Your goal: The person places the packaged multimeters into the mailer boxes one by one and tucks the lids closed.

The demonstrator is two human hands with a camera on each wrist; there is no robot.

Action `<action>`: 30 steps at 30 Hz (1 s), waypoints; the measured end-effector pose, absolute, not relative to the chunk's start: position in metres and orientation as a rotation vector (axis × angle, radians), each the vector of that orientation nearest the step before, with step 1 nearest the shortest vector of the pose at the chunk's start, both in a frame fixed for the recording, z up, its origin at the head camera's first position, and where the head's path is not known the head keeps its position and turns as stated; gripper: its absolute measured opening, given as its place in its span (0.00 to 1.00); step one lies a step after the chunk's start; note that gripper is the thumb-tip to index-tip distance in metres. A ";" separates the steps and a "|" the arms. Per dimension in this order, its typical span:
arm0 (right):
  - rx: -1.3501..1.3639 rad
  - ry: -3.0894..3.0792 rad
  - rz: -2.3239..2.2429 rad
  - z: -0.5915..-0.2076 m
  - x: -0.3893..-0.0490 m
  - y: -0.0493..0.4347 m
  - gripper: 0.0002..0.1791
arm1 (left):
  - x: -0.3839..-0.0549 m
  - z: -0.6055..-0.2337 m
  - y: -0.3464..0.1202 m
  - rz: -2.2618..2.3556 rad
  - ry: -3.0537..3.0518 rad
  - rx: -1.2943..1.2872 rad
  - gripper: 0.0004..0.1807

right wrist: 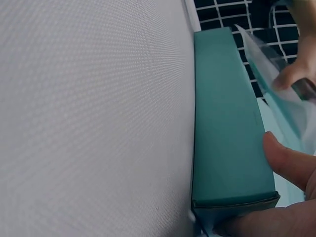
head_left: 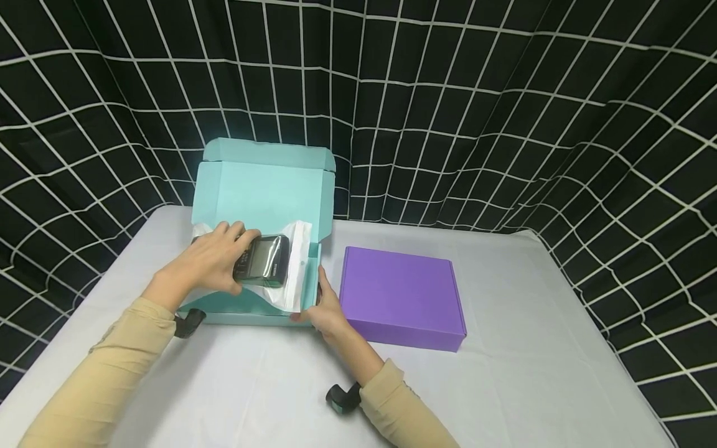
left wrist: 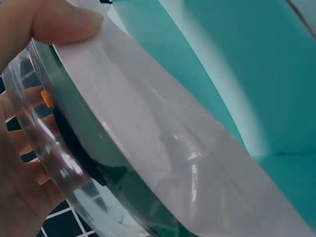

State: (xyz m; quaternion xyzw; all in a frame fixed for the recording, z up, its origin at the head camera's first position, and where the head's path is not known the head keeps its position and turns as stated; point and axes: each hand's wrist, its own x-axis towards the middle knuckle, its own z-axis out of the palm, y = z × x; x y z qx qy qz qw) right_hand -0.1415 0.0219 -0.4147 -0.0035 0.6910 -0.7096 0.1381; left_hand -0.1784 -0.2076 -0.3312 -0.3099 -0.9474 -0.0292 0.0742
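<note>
A dark handheld device with a grey screen, seemingly a multimeter (head_left: 269,258), lies inside a plastic bag (head_left: 295,267) that is clear on one side and white on the other. My left hand (head_left: 215,258) grips it across its left part, the thumb pressing the white side in the left wrist view. The device is tilted over an open teal box (head_left: 246,318), whose lid (head_left: 263,193) stands raised behind. At the box's front right corner my right hand (head_left: 327,310) holds the wall, thumb (right wrist: 284,158) at the upper edge and fingers around the side.
A closed purple box (head_left: 400,292) lies on the white table (head_left: 521,323) just right of the teal one. Behind the table hangs a black cloth (head_left: 426,112) with a white grid. Black wrist cameras (head_left: 343,398) stick out from both wrists.
</note>
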 end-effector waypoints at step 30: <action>-0.032 2.036 -1.978 -0.416 -0.142 0.023 0.69 | -0.203 -0.372 -0.185 -0.049 -3.062 -1.003 0.47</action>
